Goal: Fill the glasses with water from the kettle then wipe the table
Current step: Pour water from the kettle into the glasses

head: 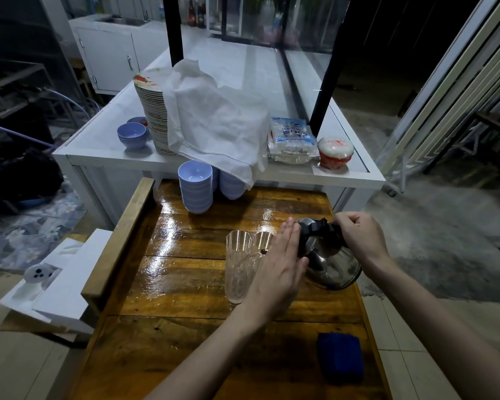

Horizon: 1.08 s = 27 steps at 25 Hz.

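At lower centre-right of the frame, the right hand (pixel 358 235) grips the handle of the tilted kettle (pixel 329 261); the left hand (pixel 283 261), flat and open, steadies its lid. The glasses (pixel 243 261) stand just left. A fast tilt could overshoot a rim, or the left hand could knock a glass over.

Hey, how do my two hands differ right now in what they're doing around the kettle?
The right hand is curled in a fist-like grip on the black handle of the kettle, tilting it; the left hand is flat, fingers straight and together. The right hand sits at the kettle's far right side; the left rests against its lid side, between kettle and glasses. Both touch the kettle above the wooden table.
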Each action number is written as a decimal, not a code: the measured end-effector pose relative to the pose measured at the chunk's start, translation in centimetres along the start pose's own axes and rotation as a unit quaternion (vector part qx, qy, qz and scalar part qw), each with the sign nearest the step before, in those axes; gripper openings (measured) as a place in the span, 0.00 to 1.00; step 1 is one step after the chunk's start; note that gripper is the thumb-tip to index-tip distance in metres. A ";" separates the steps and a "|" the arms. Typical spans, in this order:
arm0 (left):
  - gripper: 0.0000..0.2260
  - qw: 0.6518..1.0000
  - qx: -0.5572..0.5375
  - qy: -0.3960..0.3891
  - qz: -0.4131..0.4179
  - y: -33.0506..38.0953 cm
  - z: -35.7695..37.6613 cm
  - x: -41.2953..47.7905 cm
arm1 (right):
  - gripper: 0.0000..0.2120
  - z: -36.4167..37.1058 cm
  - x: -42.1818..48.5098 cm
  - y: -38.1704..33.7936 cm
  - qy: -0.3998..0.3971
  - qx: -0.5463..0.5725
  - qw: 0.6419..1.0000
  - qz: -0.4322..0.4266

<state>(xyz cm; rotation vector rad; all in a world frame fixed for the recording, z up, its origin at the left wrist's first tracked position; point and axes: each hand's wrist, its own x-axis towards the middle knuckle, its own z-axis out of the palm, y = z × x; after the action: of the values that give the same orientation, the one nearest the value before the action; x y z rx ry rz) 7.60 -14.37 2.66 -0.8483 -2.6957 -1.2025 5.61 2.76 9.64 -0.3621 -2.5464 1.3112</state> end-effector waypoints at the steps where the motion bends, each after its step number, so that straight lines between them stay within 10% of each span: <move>1: 0.27 1.000 -0.002 0.001 0.000 0.0 0.0 0.0 | 0.21 0.0 0.0 -0.1 0.000 0.000 1.000 0.000; 27: 0.27 0.999 -0.030 0.026 -0.010 0.3 0.4 -0.5 | 0.18 -0.2 0.0 -0.9 0.000 -0.078 0.996 -0.031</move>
<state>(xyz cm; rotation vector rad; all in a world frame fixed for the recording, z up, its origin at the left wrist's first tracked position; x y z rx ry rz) 8.21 -14.15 2.41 -0.7873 -2.6458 -1.2977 5.61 2.33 10.50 -0.3100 -2.6453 1.0943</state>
